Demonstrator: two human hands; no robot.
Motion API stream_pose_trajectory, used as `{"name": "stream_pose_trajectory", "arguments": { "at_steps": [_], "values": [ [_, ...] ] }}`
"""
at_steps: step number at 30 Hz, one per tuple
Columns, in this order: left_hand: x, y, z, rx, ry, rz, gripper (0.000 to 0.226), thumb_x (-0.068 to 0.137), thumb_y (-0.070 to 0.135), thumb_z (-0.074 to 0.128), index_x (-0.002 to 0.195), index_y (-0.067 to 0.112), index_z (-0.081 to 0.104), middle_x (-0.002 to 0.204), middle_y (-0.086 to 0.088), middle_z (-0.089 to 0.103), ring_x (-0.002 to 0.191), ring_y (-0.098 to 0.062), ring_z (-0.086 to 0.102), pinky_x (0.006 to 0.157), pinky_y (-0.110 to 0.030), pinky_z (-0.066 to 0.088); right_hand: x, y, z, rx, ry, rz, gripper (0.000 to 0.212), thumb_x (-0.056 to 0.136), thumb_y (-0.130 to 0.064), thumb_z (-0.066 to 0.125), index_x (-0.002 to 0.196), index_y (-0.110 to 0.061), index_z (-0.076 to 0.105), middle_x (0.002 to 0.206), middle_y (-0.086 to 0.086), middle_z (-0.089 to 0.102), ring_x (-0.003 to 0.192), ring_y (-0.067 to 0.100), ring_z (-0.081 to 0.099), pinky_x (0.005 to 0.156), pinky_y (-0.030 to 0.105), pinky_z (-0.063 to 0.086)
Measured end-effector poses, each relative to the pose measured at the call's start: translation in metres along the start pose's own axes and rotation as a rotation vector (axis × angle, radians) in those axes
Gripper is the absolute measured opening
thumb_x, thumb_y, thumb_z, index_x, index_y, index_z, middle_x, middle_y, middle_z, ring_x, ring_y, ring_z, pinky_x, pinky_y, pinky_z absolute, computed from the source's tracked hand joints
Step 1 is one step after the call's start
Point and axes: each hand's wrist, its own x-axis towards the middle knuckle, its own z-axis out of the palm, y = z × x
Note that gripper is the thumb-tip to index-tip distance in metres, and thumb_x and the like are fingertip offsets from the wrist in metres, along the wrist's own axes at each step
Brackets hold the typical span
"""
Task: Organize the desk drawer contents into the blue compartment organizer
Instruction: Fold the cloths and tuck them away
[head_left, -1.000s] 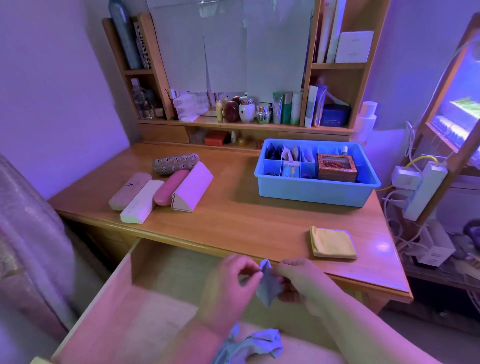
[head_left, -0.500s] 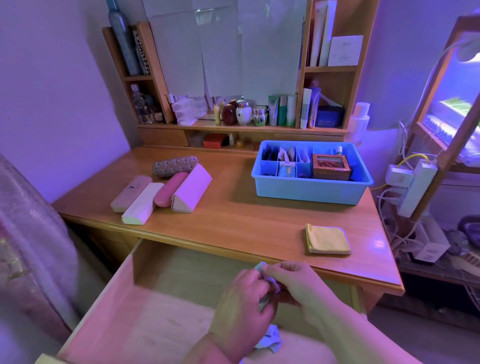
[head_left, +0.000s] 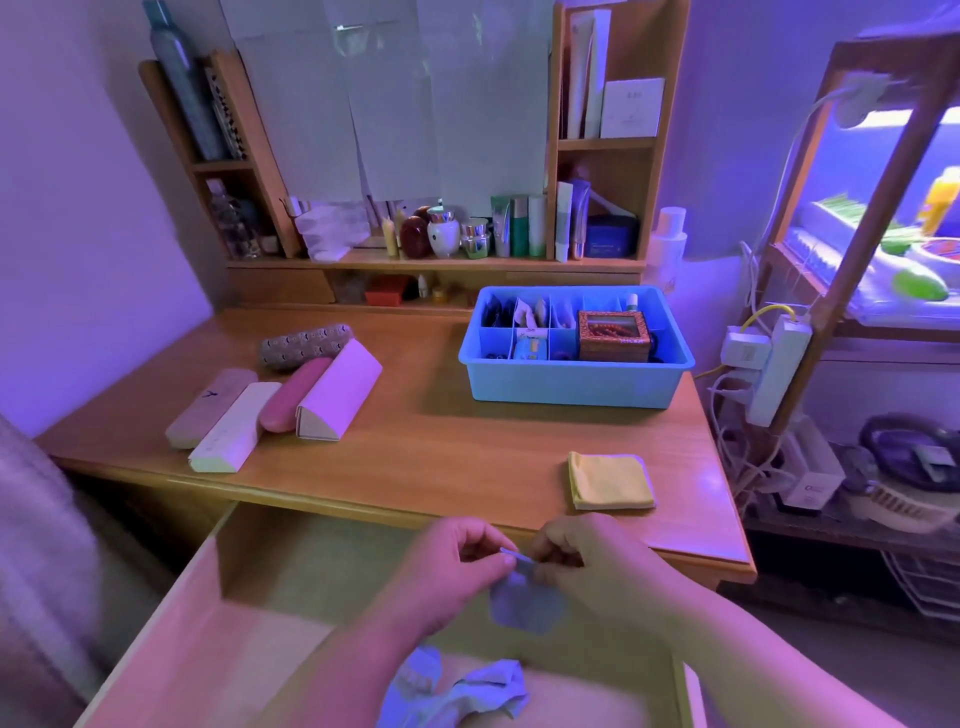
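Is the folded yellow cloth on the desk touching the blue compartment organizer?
Apart. The head view shows bare wooden desk between the folded yellow cloth and the blue compartment organizer.

We look from one head camera, forward and down over the open drawer (head_left: 218, 639), close to our hands, toward the desk (head_left: 441, 447) and shelves (head_left: 436, 262) beyond.

Five eyeglass cases (head_left: 280, 400) lie side by side on the table (head_left: 441, 441); a folded yellow cloth (head_left: 609, 481) lies near its front edge.
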Motion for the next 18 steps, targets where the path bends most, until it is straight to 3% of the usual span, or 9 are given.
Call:
{"name": "stream_pose_trajectory", "arguments": {
  "at_steps": [3,6,9,13,15,18],
  "values": [
    [0.009,-0.006,0.009,-0.006,0.029,-0.019,0.016,0.079,0.002,0.07,0.07,0.014,0.066,0.059,0.003,0.065,0.056,-0.008,0.054,0.055,-0.019,0.043,-0.005,0.015,-0.012,-0.017,0.013,0.071,0.014,0.079,-0.018,0.065,0.072,-0.03,0.063,0.059,-0.014,0.059,0.049,-0.005,0.045,0.049,0.012,0.036],
    [0.023,-0.001,0.022,-0.133,0.027,-0.025,0.014,0.082,0.0,0.067,0.074,0.01,0.062,0.058,-0.004,0.063,0.05,-0.013,0.057,0.05,-0.021,0.046,-0.007,0.027,-0.026,0.182,0.141,0.149,0.026,0.079,-0.005,0.061,0.066,-0.028,0.06,0.054,-0.011,0.059,0.042,0.001,0.048,0.045,0.015,0.04],
    [0.043,0.011,0.037,-0.194,0.047,0.133,0.012,0.077,0.006,0.068,0.076,0.015,0.062,0.085,-0.006,0.072,0.077,-0.02,0.067,0.072,-0.027,0.051,-0.005,0.037,-0.041,0.213,0.352,0.097,0.027,0.079,-0.004,0.066,0.068,-0.028,0.063,0.06,-0.013,0.063,0.051,0.0,0.052,0.055,0.017,0.042],
    [0.074,0.022,0.051,0.088,0.115,0.421,0.02,0.075,0.003,0.064,0.074,0.023,0.06,0.108,0.015,0.067,0.103,0.0,0.062,0.09,-0.013,0.045,0.0,0.054,-0.057,-0.01,0.61,-0.147,0.024,0.075,0.003,0.07,0.079,-0.021,0.069,0.091,-0.014,0.069,0.084,0.001,0.062,0.077,0.01,0.045],
    [0.09,0.02,0.057,0.244,0.14,0.505,0.023,0.074,-0.004,0.063,0.074,0.019,0.061,0.113,0.016,0.063,0.11,0.006,0.056,0.094,-0.007,0.037,0.005,0.066,-0.059,-0.156,0.671,-0.209,0.022,0.074,0.006,0.07,0.081,-0.015,0.07,0.098,-0.009,0.069,0.084,0.005,0.063,0.077,0.014,0.046],
    [0.11,0.011,0.065,0.381,0.075,0.49,0.022,0.075,-0.007,0.058,0.078,0.013,0.065,0.12,0.008,0.061,0.119,-0.005,0.053,0.099,-0.007,0.031,0.012,0.084,-0.052,-0.299,0.658,-0.201,0.02,0.071,0.009,0.07,0.08,-0.009,0.07,0.094,-0.002,0.071,0.077,0.02,0.067,0.066,0.029,0.053]
  ]
}}
